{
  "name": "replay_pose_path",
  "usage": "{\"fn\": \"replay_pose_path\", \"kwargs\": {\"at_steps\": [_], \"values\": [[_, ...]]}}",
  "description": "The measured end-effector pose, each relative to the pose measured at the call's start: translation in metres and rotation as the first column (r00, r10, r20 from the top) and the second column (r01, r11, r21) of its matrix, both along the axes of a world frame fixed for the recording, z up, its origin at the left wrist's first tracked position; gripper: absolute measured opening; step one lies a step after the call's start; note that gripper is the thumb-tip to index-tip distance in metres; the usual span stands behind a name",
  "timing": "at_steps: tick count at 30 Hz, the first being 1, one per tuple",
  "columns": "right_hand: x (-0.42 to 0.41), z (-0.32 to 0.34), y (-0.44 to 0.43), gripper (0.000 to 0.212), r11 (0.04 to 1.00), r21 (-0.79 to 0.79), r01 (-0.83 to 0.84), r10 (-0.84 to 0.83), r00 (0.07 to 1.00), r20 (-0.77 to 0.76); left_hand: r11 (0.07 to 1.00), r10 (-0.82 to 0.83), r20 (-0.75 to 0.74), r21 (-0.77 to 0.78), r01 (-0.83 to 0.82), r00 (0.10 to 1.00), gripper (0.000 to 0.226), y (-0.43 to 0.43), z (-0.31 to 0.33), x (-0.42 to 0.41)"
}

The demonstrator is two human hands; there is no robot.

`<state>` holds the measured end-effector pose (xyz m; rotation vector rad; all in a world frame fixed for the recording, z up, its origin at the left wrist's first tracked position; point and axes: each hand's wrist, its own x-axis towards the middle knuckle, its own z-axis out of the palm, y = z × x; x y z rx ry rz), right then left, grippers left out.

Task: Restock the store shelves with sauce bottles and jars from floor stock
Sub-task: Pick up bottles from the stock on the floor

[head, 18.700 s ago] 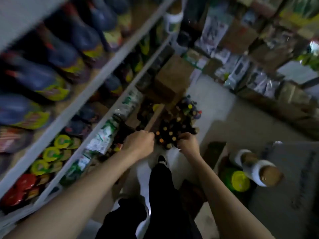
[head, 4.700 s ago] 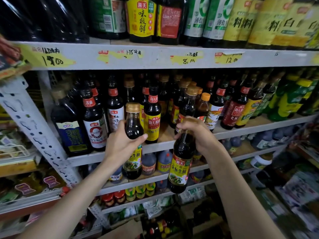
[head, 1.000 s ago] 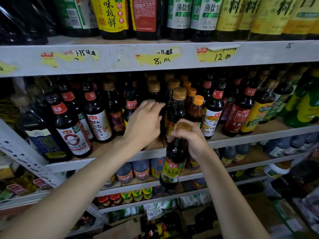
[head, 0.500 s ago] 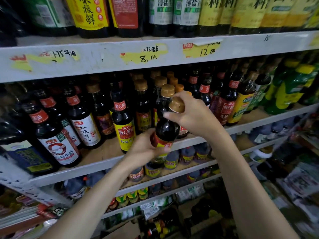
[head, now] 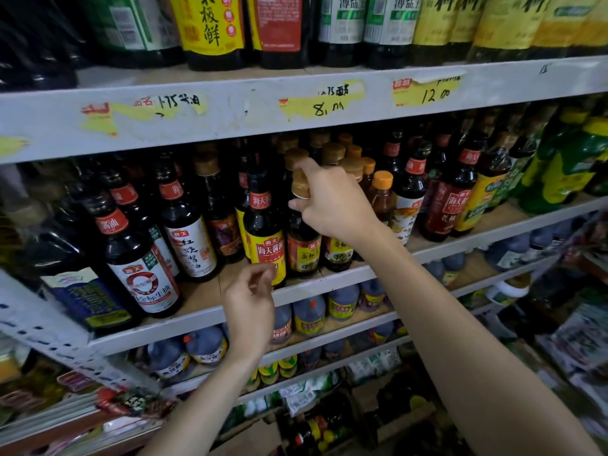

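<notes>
Head view: a bay of shelves packed with dark bottles, seen close in.
Right hand [head: 332,205]: fingers and thumb curled round the neck and tan cap of a sauce bottle [head: 302,251], a firm hold from above.
Sauce bottle: upright in the front row of the middle shelf [head: 202,296], its base on the board.
Neighbours: a red-capped bottle [head: 265,248] with a yellow label just to its left, another tan-capped one to its right.
Left hand [head: 250,304]: lower, in front of the shelf edge, fingers loosely curled with nothing in them; whether the tips touch the yellow label I cannot tell.
Upper shelf [head: 230,110]: torn yellow price tags [head: 324,100] on its front, big bottles on it.
Below: squat jugs [head: 309,315] in a row.
</notes>
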<state>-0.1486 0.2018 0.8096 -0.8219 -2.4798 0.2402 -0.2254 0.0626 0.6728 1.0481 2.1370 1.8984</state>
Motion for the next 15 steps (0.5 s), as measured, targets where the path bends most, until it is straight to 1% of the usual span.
{"fn": "replay_pose_path", "kwargs": {"at_steps": [2, 4, 6, 8, 10, 12, 15], "values": [[-0.006, -0.003, 0.001, 0.055, 1.0, -0.001, 0.018, -0.018, 0.999, 0.033, 0.999, -0.04, 0.028, -0.03, 0.04, 0.999, 0.035, 0.002, -0.002, -0.007], [-0.012, -0.006, 0.002, 0.054, 0.999, -0.007, 0.051, -0.05, 0.998, 0.039, 0.995, -0.086, 0.044, -0.055, 0.088, 0.995, 0.03, 0.003, -0.007, -0.01], [-0.016, -0.008, 0.005, 0.049, 0.993, 0.002, 0.115, -0.115, 0.993, 0.032, 0.988, -0.129, 0.078, -0.071, 0.134, 0.989, 0.025, 0.003, -0.015, -0.009], [-0.019, -0.01, 0.006, 0.047, 0.985, -0.003, 0.171, -0.171, 0.985, 0.027, 0.984, -0.154, 0.115, -0.07, 0.162, 0.981, 0.026, 0.002, -0.022, -0.006], [-0.02, -0.012, 0.004, 0.049, 0.981, -0.008, 0.193, -0.193, 0.981, 0.021, 0.979, -0.177, 0.12, -0.08, 0.187, 0.977, 0.029, 0.001, -0.028, -0.004], [-0.019, -0.015, -0.002, 0.052, 0.978, 0.004, 0.207, -0.207, 0.978, 0.008, 0.968, -0.212, 0.106, -0.11, 0.224, 0.971, 0.026, 0.003, -0.036, -0.002], [-0.008, -0.017, -0.011, 0.063, 0.974, 0.021, 0.226, -0.225, 0.973, -0.042, 0.954, -0.245, 0.077, -0.159, 0.254, 0.966, 0.024, 0.009, -0.045, 0.002]]}}
